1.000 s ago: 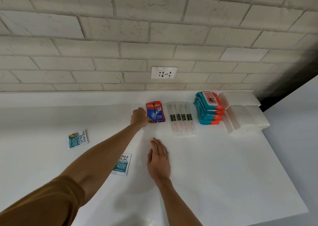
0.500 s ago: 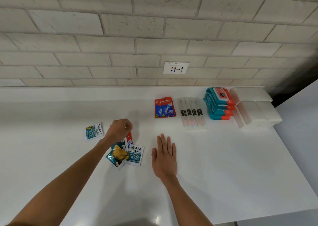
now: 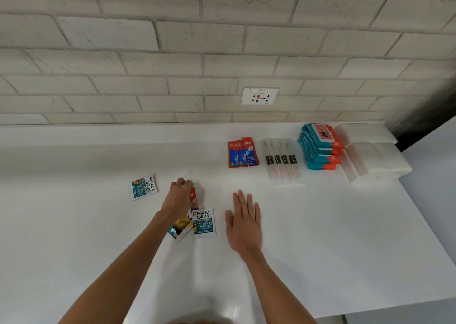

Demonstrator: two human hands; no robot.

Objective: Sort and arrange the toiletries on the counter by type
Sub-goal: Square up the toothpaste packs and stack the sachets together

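Since a second ago the left hand (image 3: 179,196) has come back from the far toothpaste row to the near pile. Its grip is curled round a red sachet (image 3: 192,194), and the knuckles hide most of it, leaving only a glossy strip with part of a white logo. Below the wrist a shiny foil sachet (image 3: 180,227) lies tilted, its print unreadable, overlapping a flat Cream Silk sachet (image 3: 203,223). A lone Cream Silk sachet (image 3: 143,187) lies apart to the left. The right hand (image 3: 244,222) rests flat, fingers straight, on the smooth white counter (image 3: 320,237).
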